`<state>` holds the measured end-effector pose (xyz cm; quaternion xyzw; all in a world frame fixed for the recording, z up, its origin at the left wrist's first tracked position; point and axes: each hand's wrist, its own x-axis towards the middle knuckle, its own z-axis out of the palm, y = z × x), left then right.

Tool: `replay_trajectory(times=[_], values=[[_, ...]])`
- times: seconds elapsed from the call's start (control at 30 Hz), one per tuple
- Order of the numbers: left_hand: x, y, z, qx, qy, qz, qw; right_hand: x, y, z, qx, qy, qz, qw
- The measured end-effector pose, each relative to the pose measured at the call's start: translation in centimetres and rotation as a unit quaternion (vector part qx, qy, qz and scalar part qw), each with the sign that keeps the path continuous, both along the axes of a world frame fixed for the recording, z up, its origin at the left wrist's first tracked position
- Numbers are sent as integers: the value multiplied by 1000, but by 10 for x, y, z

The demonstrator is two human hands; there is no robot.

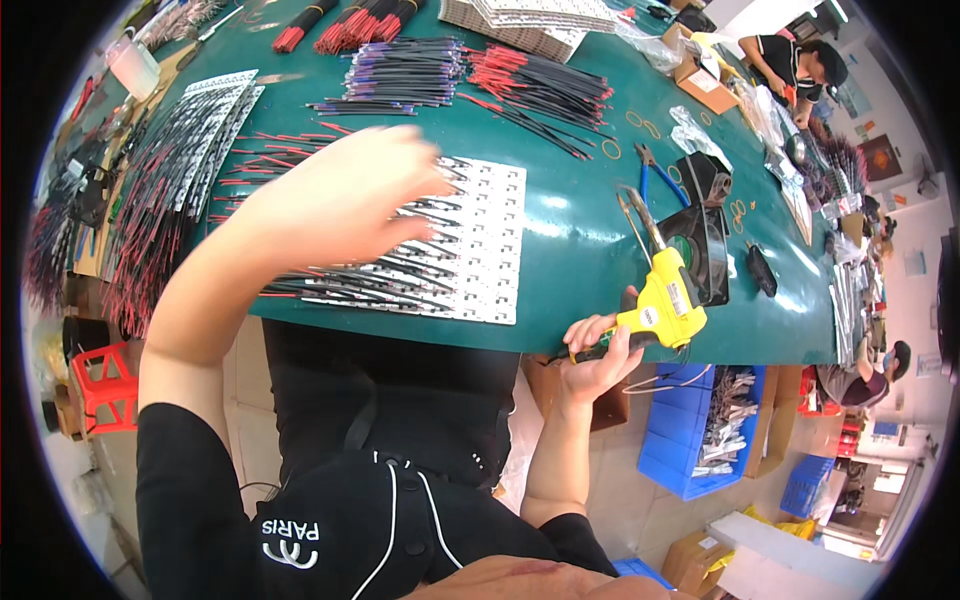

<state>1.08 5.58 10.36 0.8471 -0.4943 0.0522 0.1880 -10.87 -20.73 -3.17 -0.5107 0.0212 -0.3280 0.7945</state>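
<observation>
My right hand [604, 358] is closed round the handle of a yellow soldering gun [668, 305] at the table's front edge, its metal tip and thin feed tube pointing away from me. My left hand [395, 195] hovers over a white panel of small circuit boards [495, 245], its fingers smeared by motion, so I cannot make out whether they hold anything. Rows of black wires [400, 285] with red ends lie across the panel's left part and stick out leftward. My left hand and forearm hide some of these wires.
A black soldering stand [708, 255] and blue-handled pliers [655, 178] lie right of the panel. Further back are wire bundles [405, 75] and stacked white panels [530, 22]. Wired panels [190, 150] are piled at left. Blue bins [680, 425] stand below; a co-worker [795, 70] sits far right.
</observation>
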Motion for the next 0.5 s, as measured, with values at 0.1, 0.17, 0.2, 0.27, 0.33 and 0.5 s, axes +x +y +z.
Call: replay_trajectory(times=[0.1, 0.17, 0.2, 0.27, 0.33, 0.5], values=[[72, -71, -16, 52, -48, 28, 997, -6, 0, -6, 25, -34, -30, 999], [118, -109, -50, 69, -86, 46, 993, -9, 5, -8, 3, -29, -40, 999], [138, -122, -68, 66, -104, 52, 991, -9, 8, -9, -18, -19, -46, 999], [167, -143, -99, 93, -123, 67, 986, -10, 7, -11, -19, -9, -24, 1000], [183, -160, -102, 122, -142, 81, 979, -10, 6, -11, -17, -2, -23, 1000], [215, -182, -94, 119, -160, 134, 971, -13, 0, -11, -20, -2, -14, 1000]])
